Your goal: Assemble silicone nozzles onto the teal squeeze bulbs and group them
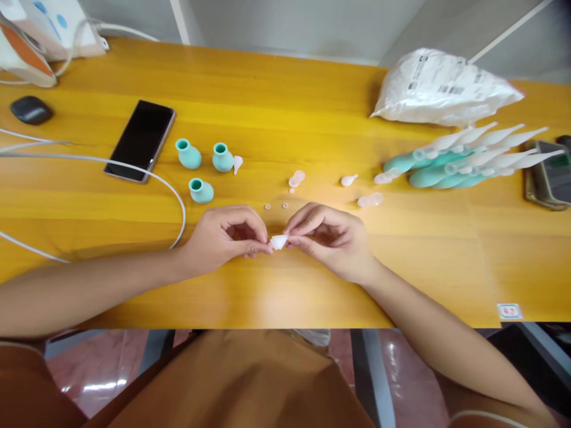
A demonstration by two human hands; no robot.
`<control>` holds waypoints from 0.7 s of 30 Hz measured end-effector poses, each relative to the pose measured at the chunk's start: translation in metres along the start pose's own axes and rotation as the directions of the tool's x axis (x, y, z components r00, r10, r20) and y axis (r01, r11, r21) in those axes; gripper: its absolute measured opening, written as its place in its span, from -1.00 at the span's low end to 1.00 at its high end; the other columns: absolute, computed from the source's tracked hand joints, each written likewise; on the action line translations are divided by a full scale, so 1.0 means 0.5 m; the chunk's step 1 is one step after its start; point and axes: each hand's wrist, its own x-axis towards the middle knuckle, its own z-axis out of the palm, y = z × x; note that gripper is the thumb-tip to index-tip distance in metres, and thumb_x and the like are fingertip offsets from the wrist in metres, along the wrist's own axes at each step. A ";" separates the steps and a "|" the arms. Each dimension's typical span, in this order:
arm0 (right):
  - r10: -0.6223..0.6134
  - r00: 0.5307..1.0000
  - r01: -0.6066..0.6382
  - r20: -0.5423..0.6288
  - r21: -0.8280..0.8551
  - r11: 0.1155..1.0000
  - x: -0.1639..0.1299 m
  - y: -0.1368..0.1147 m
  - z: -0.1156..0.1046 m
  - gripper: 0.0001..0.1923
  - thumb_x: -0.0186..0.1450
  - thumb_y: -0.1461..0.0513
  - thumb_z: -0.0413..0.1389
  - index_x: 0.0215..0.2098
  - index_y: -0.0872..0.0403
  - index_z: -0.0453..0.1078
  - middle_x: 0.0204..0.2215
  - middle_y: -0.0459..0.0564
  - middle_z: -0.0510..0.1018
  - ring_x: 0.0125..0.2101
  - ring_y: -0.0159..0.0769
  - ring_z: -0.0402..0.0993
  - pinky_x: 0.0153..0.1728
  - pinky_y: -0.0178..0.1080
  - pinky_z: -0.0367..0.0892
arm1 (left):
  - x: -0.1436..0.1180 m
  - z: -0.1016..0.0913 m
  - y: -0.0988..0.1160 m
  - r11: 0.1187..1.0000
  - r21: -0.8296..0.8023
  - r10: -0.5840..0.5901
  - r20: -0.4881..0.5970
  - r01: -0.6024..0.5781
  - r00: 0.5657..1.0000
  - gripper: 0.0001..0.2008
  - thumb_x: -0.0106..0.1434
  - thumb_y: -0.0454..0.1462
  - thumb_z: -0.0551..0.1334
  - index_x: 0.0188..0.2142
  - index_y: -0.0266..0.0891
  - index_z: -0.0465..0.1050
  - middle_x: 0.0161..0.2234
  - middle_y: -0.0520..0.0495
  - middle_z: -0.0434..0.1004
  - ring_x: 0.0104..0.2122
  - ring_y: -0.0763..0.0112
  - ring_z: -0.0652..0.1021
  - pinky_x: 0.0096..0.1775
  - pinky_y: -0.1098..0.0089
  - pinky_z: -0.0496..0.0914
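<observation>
Over the front of the table, my left hand [227, 233] and my right hand [333, 239] meet fingertip to fingertip. Between them is a small white cone-shaped plastic piece [279, 241], pinched at its left end by the left thumb and finger and at its right end by the right. Just beyond lie two tiny rings [267, 207] and a translucent pinkish part [297, 178]. Three teal rubber bulbs [201, 191] with open necks sit to the left, one beside another white piece [238, 164]. Right of centre are a white teardrop-shaped tip [348, 180] and a clear part [370, 200].
At the right, several teal bulbs with long white nozzles [450, 169] lie in a group before a white plastic bag [441, 89]. A phone [141, 139], a looping white cable [172, 190] and a black mouse [31, 110] are at the left. A dark device [551, 172] lies far right.
</observation>
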 end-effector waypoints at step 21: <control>0.241 0.964 -0.250 0.113 0.076 0.965 0.005 0.006 -0.012 -0.82 0.43 0.12 0.48 -0.08 0.03 0.75 -0.21 0.02 0.76 -0.25 -0.33 0.75 -0.16 -0.26 0.73 | 0.008 -0.001 -0.001 0.987 -0.096 -0.118 0.098 0.128 0.988 -0.56 0.22 -0.03 0.68 -0.29 -0.27 0.58 -0.36 -0.02 0.69 -0.48 0.51 0.65 -0.40 0.51 0.59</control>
